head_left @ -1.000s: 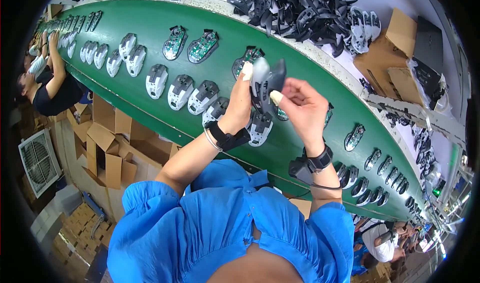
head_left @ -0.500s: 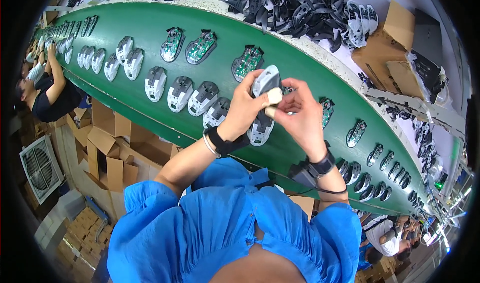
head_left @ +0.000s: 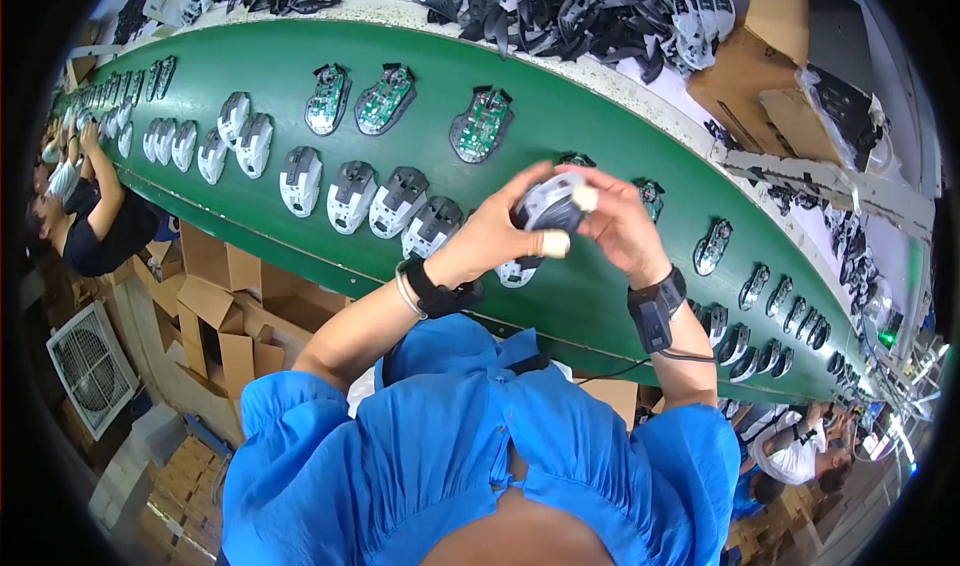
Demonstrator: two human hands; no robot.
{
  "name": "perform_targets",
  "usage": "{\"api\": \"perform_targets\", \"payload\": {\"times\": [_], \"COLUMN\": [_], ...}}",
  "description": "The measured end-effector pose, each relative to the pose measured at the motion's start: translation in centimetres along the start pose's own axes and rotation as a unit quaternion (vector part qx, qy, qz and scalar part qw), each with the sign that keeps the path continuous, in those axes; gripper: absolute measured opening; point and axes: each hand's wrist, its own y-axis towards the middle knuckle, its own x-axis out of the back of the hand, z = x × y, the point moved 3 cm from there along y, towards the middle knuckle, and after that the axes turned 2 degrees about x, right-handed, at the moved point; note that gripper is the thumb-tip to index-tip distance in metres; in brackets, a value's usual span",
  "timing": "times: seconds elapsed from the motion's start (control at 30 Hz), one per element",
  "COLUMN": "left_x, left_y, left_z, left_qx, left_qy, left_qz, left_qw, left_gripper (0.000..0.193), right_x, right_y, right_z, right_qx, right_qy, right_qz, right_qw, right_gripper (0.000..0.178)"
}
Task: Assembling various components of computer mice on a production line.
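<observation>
Between my two hands is a grey and black computer mouse shell (head_left: 548, 202), tilted and a little blurred, held above the belt. My left hand (head_left: 490, 234) grips its left side, with a pale cover on the thumb tip. Fingers of my right hand (head_left: 628, 228) close on its right end, and a pale cover shows on one digit there. Partly hidden below my hands, another mouse shell (head_left: 516, 273) lies on the green conveyor belt (head_left: 400, 256). Just left of my left hand sits a grey-and-black mouse shell (head_left: 433, 228).
Mouse bases with green circuit boards (head_left: 482, 126) lie along the belt's far side. More mouse shells (head_left: 351, 197) line the near side. Black plastic parts (head_left: 520, 11) are heaped beyond the belt, beside an open cardboard box (head_left: 750, 61). A co-worker (head_left: 100, 201) stands at left.
The mouse shell has turned from nearly upright to a slant between my hands. My right hand and wrist have rotated. The whole view has shifted slightly.
</observation>
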Motion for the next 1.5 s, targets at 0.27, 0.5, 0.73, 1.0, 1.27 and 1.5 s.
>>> {"api": "perform_targets", "payload": {"times": [0.27, 0.5, 0.73, 1.0, 1.27, 1.5], "left_x": [-1.5, -3.6, 4.0, 4.8, 3.6, 0.7], "left_y": [-1.0, -0.8, -3.5, -3.8, -3.3, -1.7], "left_z": [1.2, 5.9, 7.5, 7.4, 6.5, 9.8], "left_qx": [-0.022, -0.160, -0.163, -0.176, -0.168, -0.202], "left_qy": [0.403, 0.486, 0.703, 0.733, 0.697, 0.721], "left_qz": [0.061, 0.067, -0.140, -0.131, -0.120, -0.081], "left_qw": [0.913, 0.857, 0.678, 0.644, 0.687, 0.658], "left_gripper": [0.066, 0.094, 0.079, 0.067, 0.070, 0.086], "right_x": [-2.0, 6.0, 12.1, 9.9, 12.3, 11.5], "right_y": [-4.7, -11.8, -16.8, 5.2, 19.7, 16.5], "right_z": [0.8, -8.0, -18.3, 1.5, 8.4, 7.9], "right_qx": [0.174, 0.219, 0.167, 0.424, 0.230, 0.196], "right_qy": [-0.537, -0.404, -0.551, -0.433, -0.386, -0.117], "right_qz": [0.020, -0.342, -0.677, -0.387, -0.549, -0.410], "right_qw": [0.825, 0.820, 0.458, 0.695, 0.705, 0.883], "right_gripper": [0.051, 0.051, 0.073, 0.026, 0.038, 0.020]}}
